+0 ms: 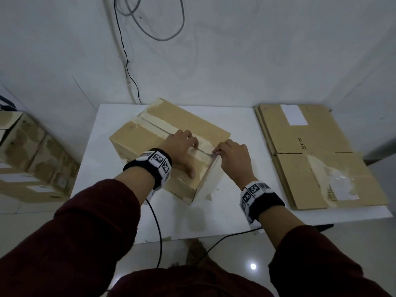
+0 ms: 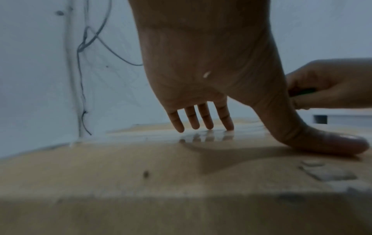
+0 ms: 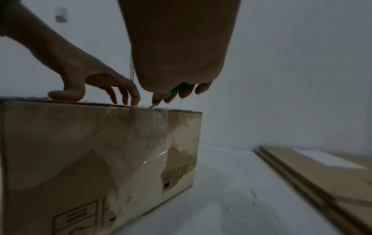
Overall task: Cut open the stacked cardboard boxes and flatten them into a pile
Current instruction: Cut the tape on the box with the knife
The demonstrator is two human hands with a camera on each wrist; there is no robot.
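A taped cardboard box [image 1: 150, 133] stands on the white table [image 1: 246, 168]. My left hand [image 1: 182, 148] lies flat on its top, straight fingers [image 2: 201, 119] and thumb pressing beside the taped centre seam. At the near end of that seam my right hand [image 1: 231, 155] grips a green-handled cutter [image 3: 177, 89], its blade tip [image 3: 153, 106] touching the tape at the box's top edge. The same box [image 3: 100, 151] fills the left of the right wrist view; its top [image 2: 141, 167] fills the lower left wrist view.
A pile of flattened cardboard [image 1: 317, 155] lies at the table's right end. More closed boxes [image 1: 32, 155] are stacked on the floor to the left. Cables [image 1: 128, 67] hang down the wall behind the table. A cable [image 1: 158, 232] trails off the table's front edge.
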